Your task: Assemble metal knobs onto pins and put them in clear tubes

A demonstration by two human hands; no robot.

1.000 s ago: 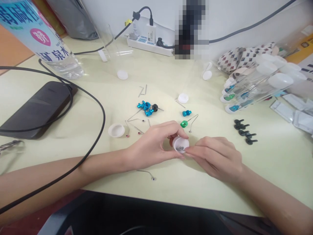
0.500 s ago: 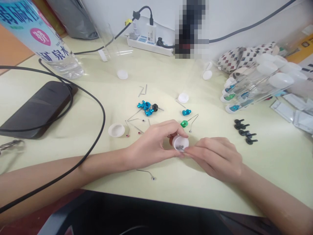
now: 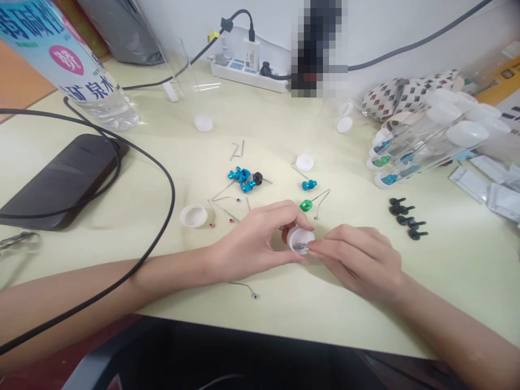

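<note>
My left hand (image 3: 254, 241) curls round a small white cap (image 3: 299, 237) and holds it tilted near the table's front middle. Tiny dark metal bits lie inside the cap. My right hand (image 3: 359, 260) pinches at the cap's lower rim with thumb and forefinger; what sits between the fingertips is too small to name. Just beyond the hands lie a green metal piece (image 3: 305, 205) with a bent wire, a blue piece (image 3: 309, 185) and a cluster of blue pieces (image 3: 241, 177) beside a black one (image 3: 257, 177).
Loose bent wires and an empty white cap (image 3: 193, 215) lie left of the hands. Several black screws (image 3: 407, 218) sit at right, clear tubes with white caps (image 3: 430, 142) behind them. A dark phone (image 3: 57, 181), black cable (image 3: 162, 179), water bottle (image 3: 73, 70) and power strip (image 3: 247, 70) stand farther back.
The cap has tipped slightly and my right fingertips have shifted a little along its rim. Everything else on the table stays where it was.
</note>
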